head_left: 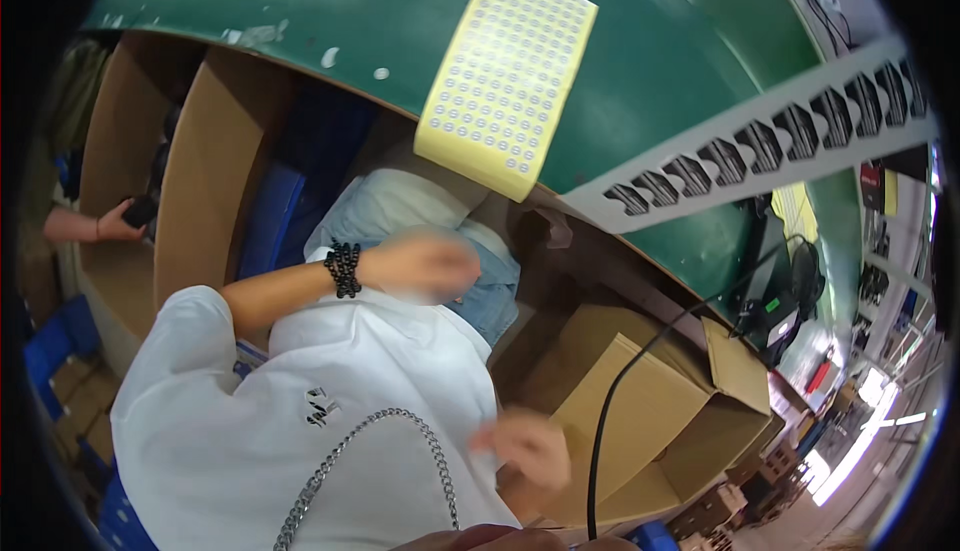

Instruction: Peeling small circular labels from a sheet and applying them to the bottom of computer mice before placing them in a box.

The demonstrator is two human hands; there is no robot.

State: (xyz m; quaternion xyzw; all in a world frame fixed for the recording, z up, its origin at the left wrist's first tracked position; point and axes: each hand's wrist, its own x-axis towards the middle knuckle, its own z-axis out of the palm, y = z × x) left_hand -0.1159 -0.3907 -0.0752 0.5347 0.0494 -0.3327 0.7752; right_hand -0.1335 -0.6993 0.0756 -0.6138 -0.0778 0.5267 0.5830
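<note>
My left hand (425, 266), with black beaded bracelets (343, 269) at its wrist, is raised in front of my white shirt, over my lap. Motion smears its fingers, and nothing shows clearly in it. Lower down and to the right, my right hand (528, 451) is also blurred, close to my shirt and left of an open cardboard box (640, 391). What its fingers do cannot be made out. Ahead, a yellow-backed sheet of small round stickers (510, 76) lies on the green table (660, 71), its near end sticking out past the edge. Neither hand touches it.
A pale strip (590, 196) holding several black angular pieces slants across the table's right side. A black cable (603, 421) hangs beside the box. At left, another person's hand (120, 223) holds a black object by tall cardboard boxes (215, 161). Dark devices (775, 316) stand at right.
</note>
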